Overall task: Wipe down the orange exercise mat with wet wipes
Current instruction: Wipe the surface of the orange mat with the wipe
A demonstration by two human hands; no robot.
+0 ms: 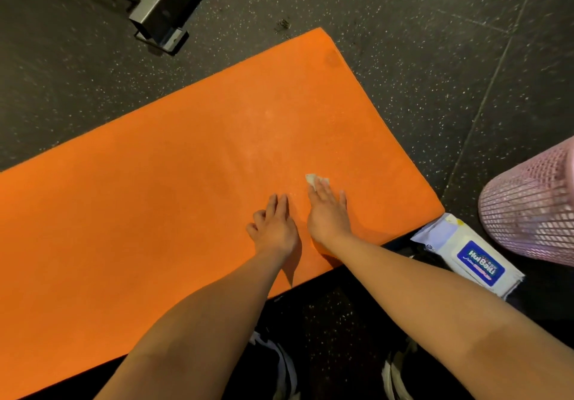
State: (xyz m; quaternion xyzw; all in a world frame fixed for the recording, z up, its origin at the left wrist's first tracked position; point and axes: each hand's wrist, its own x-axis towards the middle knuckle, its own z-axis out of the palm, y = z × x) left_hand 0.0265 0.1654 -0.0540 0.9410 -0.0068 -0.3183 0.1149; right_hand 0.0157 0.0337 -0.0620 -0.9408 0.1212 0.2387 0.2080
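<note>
Flatly, left hand (pixel 274 224) touches mat (pixel 174 157), right hand (pixel 328 212) wipe (pixel 312 179).

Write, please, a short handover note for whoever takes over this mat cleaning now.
Right hand: flat, pressing a small white wet wipe onto the orange foam exercise mat.
Left hand: rests on the mat beside it, empty.
White wipes pack with blue label: on the floor by the mat's near right corner.
Done: extent wiped unclear.
To do: pale marks ahead of the wipe; dark smudge near the far corner.
</note>
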